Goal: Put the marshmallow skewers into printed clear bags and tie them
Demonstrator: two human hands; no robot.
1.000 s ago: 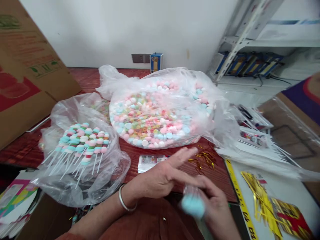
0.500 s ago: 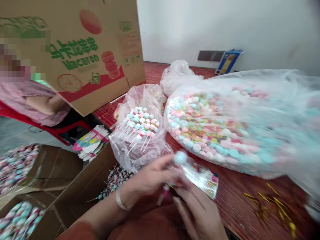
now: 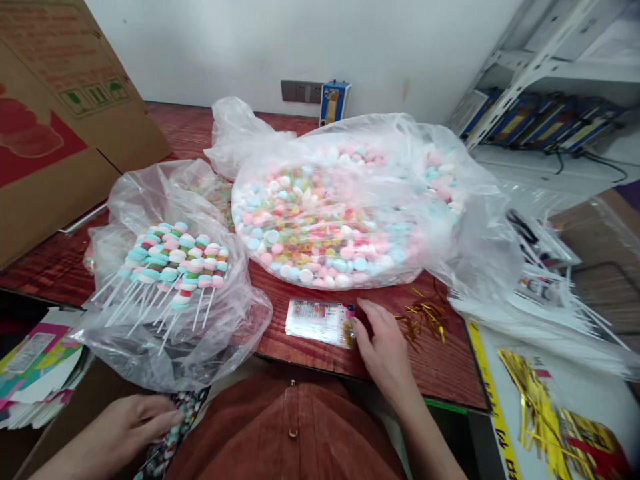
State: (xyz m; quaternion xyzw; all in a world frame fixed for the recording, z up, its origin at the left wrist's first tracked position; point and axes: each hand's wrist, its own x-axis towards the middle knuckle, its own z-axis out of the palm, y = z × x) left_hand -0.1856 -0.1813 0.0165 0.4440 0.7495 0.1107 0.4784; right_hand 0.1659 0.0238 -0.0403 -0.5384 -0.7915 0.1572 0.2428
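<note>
My left hand (image 3: 123,427) is low at the left, over a cardboard box of wrapped candy skewers (image 3: 187,407). Its fingers are loosely bent, with the thumb apart and nothing visible in them. On the red wood-grain table, my right hand (image 3: 385,347) touches the right end of a stack of clear printed plastic sleeves (image 3: 316,321), thumb and forefinger apart. Left of the stack, pastel marshmallow skewers (image 3: 183,257) on white sticks lie on a crumpled clear plastic bag (image 3: 235,333). Gold twist ties (image 3: 425,320) are scattered just right of my right hand.
Behind the sleeves lies a large clear bag of loose marshmallows and gummy rings (image 3: 320,227). A big carton (image 3: 65,120) stands at left, above printed cards (image 3: 40,367). More gold ties (image 3: 537,407) and white sticks (image 3: 550,320) lie right, below a shelf rack (image 3: 525,73).
The view has swung right. My hands, earlier together around a marshmallow skewer, have separated: the left went down to the box, the right to the sleeves. The skewer is out of both hands.
</note>
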